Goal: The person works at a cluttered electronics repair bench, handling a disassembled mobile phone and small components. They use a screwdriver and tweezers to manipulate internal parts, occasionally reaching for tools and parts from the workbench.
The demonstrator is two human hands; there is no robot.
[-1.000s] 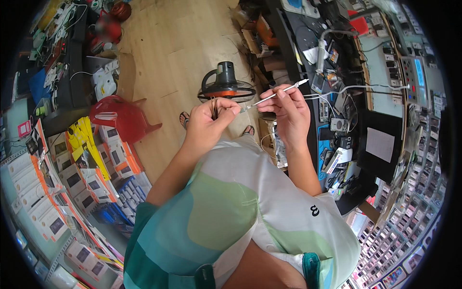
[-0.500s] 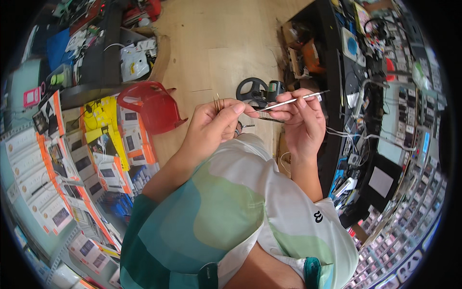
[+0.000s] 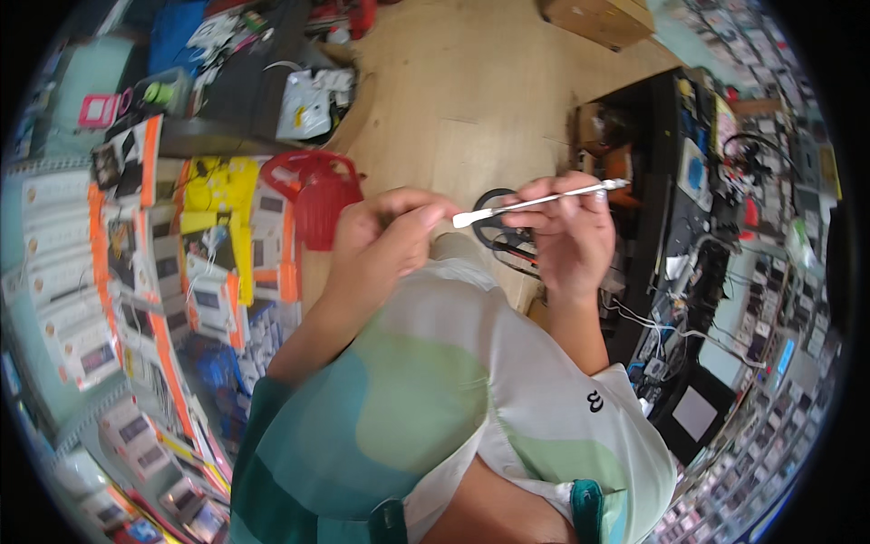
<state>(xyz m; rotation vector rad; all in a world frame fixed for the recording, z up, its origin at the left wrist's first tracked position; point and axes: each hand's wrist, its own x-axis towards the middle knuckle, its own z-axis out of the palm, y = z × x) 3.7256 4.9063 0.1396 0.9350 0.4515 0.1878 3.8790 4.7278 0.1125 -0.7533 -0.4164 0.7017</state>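
Right of centre | right hand (image 3: 573, 238) is gripping white flat-tipped rod (image 3: 544, 199) | left hand (image 3: 385, 238) is pinching closed beside tip (image 3: 463, 219), contents unclear

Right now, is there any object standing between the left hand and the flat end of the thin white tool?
Nothing visible stands in the way. The fingertips of the left hand are right beside the thin white tool's flat end; whether they touch, I cannot tell. The right hand grips the shaft farther along.

Red chair (image 3: 328, 210), probably cardboard box (image 3: 598, 20)
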